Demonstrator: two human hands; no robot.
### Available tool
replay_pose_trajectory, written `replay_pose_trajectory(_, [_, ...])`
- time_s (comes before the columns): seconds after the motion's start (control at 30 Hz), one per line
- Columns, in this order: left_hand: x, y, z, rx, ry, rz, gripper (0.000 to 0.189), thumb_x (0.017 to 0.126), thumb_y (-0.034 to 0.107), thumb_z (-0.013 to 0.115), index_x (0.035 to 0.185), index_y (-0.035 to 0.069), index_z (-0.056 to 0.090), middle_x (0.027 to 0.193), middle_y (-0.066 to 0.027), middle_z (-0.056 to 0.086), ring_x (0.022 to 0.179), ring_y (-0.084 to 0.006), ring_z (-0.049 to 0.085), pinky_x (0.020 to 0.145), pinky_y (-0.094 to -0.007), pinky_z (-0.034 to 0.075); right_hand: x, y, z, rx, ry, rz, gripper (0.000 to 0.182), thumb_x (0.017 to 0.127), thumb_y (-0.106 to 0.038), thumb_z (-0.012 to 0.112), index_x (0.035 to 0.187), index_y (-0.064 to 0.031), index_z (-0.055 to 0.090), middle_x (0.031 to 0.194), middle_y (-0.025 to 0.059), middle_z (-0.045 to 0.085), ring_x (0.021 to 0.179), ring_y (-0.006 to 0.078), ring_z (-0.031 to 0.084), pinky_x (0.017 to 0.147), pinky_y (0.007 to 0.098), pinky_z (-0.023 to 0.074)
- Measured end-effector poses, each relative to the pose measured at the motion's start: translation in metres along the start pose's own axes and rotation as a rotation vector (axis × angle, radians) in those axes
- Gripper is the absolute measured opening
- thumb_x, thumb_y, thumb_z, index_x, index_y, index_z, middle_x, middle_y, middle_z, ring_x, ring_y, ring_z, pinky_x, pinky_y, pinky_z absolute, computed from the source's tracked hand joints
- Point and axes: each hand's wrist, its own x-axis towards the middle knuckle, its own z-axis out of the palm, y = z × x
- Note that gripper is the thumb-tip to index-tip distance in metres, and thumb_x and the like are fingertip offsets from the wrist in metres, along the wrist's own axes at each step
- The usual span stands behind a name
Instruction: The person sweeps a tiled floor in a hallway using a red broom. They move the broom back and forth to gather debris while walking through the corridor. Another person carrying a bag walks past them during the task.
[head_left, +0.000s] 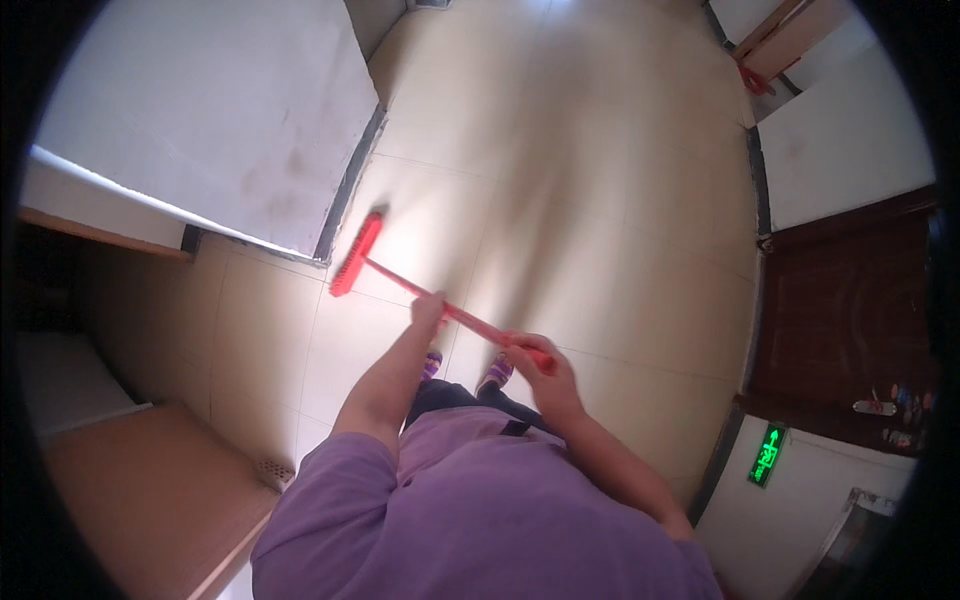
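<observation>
A red broom slants across the view in front of my body, its red bristle head (357, 255) low by the floor near the corner of a white wall. Midway along the red handle (476, 322), my left hand (429, 311) grips the shaft. My right hand (544, 367) is closed around the upper end of the same handle, close to my waist. Slight blur hides the exact finger positions, and I cannot tell whether the bristles touch the tiles.
Beige floor tiles (600, 247) stretch ahead between walls with dark skirting (349, 187). The white wall corner (319, 251) juts out at left. A brown wooden door (840, 322) and a lit green exit sign (766, 455) are at right. A brown board-like surface (157, 487) lies at lower left.
</observation>
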Motion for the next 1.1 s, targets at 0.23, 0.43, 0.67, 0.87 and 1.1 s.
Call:
replay_pose_trajectory(0.23, [-0.100, 0.026, 0.098, -0.103, -0.291, -0.098, 0.021, 0.076, 0.026, 0.063, 0.074, 0.006, 0.055, 0.061, -0.0037, 0.052, 0.052, -0.0156, 0.053, 0.051, -0.0300, 0.049, -0.049, -0.036, -0.083, -0.084, 0.188, -0.205, 0.015, 0.085, -0.012, 0.060, 0.093, -0.0004, 0.059, 0.101, 0.0084, 0.060, 0.091, 0.0119, 0.054, 0.081, 0.0241, 0.0426])
replay_pose_trajectory(0.43, [-0.146, 0.035, 0.123, -0.222, -0.428, -0.120, 0.021, 0.077, 0.026, 0.064, 0.074, 0.008, 0.056, 0.062, -0.0028, 0.053, 0.053, -0.0152, 0.052, 0.051, -0.0299, 0.047, -0.077, -0.064, -0.113, -0.113, 0.210, -0.369, 0.011, 0.085, -0.012, 0.059, 0.086, -0.0005, 0.059, 0.095, 0.0086, 0.061, 0.087, 0.0135, 0.055, 0.079, 0.0260, 0.0427])
replay_pose_trajectory(0.67, [-0.157, 0.036, 0.094, -0.337, -0.305, -0.232, 0.021, 0.079, 0.023, 0.062, 0.071, 0.008, 0.050, 0.058, -0.0014, 0.045, 0.043, -0.0121, 0.041, 0.038, -0.0259, 0.036, -0.041, -0.066, -0.118, -0.015, 0.211, -0.230, 0.014, 0.086, -0.014, 0.057, 0.087, -0.0006, 0.060, 0.091, 0.0088, 0.064, 0.087, 0.0133, 0.057, 0.080, 0.0258, 0.0431])
replay_pose_trajectory(0.87, [-0.111, 0.011, 0.072, -0.431, -0.209, -0.388, 0.019, 0.081, 0.021, 0.053, 0.069, 0.007, 0.050, 0.051, -0.0024, 0.040, 0.037, -0.0121, 0.038, 0.032, -0.0253, 0.031, 0.010, -0.066, -0.097, -0.060, 0.014, 0.010, 0.017, 0.084, -0.017, 0.061, 0.090, -0.0007, 0.061, 0.090, 0.0064, 0.064, 0.086, 0.0107, 0.056, 0.080, 0.0239, 0.0427])
replay_pose_trajectory(1.1, [-0.118, 0.069, 0.132, -0.503, -0.454, -0.326, 0.018, 0.080, 0.020, 0.054, 0.069, 0.008, 0.046, 0.055, -0.0024, 0.042, 0.038, -0.0116, 0.034, 0.033, -0.0252, 0.028, 0.038, -0.132, -0.130, -0.291, 0.117, -0.113, 0.013, 0.084, -0.014, 0.060, 0.087, -0.0018, 0.063, 0.085, 0.0056, 0.065, 0.080, 0.0101, 0.056, 0.074, 0.0233, 0.0443])
